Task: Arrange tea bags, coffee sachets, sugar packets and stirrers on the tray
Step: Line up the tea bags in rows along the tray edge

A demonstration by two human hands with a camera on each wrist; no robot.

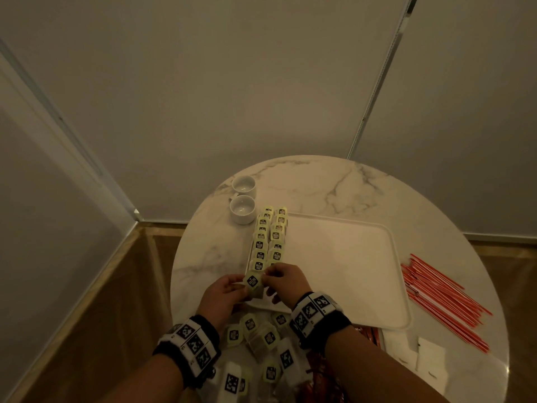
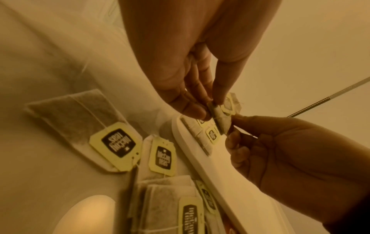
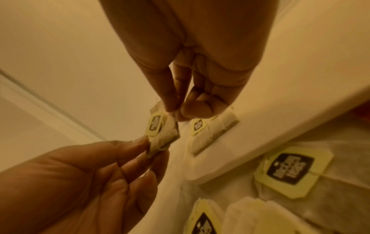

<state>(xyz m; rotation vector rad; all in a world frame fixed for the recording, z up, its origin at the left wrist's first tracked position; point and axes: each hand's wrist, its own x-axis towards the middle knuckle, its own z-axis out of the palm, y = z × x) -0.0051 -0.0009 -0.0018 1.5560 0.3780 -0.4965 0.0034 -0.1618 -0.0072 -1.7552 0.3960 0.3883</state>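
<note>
I hold one tea bag (image 1: 252, 282) with a yellow tag between both hands, just above the near left corner of the white tray (image 1: 348, 257). My left hand (image 1: 242, 287) pinches its lower end. My right hand (image 1: 268, 279) pinches its upper edge. Two rows of tea bags (image 1: 268, 239) lie along the tray's left side. In the left wrist view the left hand's fingertips (image 2: 200, 113) grip the tea bag (image 2: 221, 118) over the tray rim (image 2: 200, 158). In the right wrist view the right hand (image 3: 176, 113) nips the same tea bag (image 3: 164, 134).
Loose tea bags (image 1: 261, 335) are heaped on the round marble table (image 1: 319, 181) near me. Red stirrers (image 1: 441, 301) lie right of the tray. White sugar packets (image 1: 430, 359) and red sachets (image 1: 370, 334) sit front right. Two white cups (image 1: 242, 209) stand at the back left.
</note>
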